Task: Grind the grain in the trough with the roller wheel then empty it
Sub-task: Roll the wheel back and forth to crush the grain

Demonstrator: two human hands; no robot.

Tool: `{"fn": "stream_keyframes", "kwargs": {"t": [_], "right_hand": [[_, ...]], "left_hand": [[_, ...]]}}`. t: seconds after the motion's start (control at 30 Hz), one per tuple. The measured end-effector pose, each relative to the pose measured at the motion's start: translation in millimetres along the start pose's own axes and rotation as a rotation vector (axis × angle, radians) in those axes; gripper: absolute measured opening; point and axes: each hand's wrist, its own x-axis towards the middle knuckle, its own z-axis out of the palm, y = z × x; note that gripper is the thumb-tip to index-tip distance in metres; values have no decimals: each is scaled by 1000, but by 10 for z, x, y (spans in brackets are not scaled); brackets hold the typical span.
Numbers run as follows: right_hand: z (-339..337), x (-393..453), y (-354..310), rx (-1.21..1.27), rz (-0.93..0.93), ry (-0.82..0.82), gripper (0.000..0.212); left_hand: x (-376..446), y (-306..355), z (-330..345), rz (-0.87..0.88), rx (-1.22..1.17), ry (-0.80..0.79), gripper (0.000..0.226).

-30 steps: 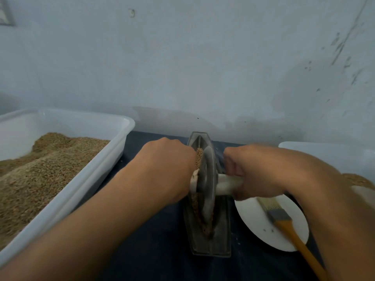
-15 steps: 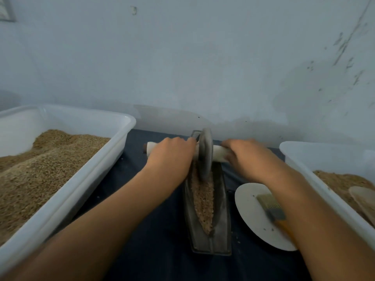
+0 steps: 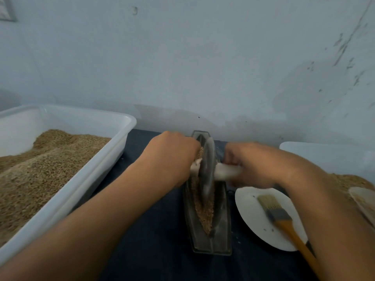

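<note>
A dark metal boat-shaped trough [image 3: 222, 226] lies lengthways on the dark tabletop, with brown grain [image 3: 205, 213] along its groove. A grey roller wheel [image 3: 207, 167] stands upright in the groove, around the middle to far half. Its pale wooden axle [image 3: 226, 172] sticks out on both sides. My left hand [image 3: 172, 157] is closed on the left end of the axle and hides it. My right hand [image 3: 251, 165] grips the right end.
A large white tub [image 3: 97, 179] heaped with grain stands at the left. A second white tub [image 3: 324, 153] with grain and a scoop [image 3: 365, 203] is at the right. A white plate [image 3: 253, 216] carrying a brush [image 3: 284, 222] lies just right of the trough. The wall is close behind.
The wheel rolled to the trough's far end half a second ago and has now come back toward me, nearer the middle. Both hands moved with it.
</note>
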Motion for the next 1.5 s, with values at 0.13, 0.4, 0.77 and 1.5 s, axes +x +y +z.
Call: {"fn": "stream_keyframes", "kwargs": {"t": [0.13, 0.4, 0.77, 1.5], "right_hand": [[-129, -224, -138, -88, -34, -78, 42], [-114, -199, -106, -39, -35, -66, 32], [501, 456, 134, 65, 21, 499, 34], [-200, -275, -141, -28, -55, -27, 35]], "left_hand": [[-221, 83, -273, 68, 34, -97, 6], [-195, 37, -236, 51, -48, -113, 14], [240, -59, 524, -152, -144, 186, 41], [-245, 30, -346, 30, 29, -135, 27]]}}
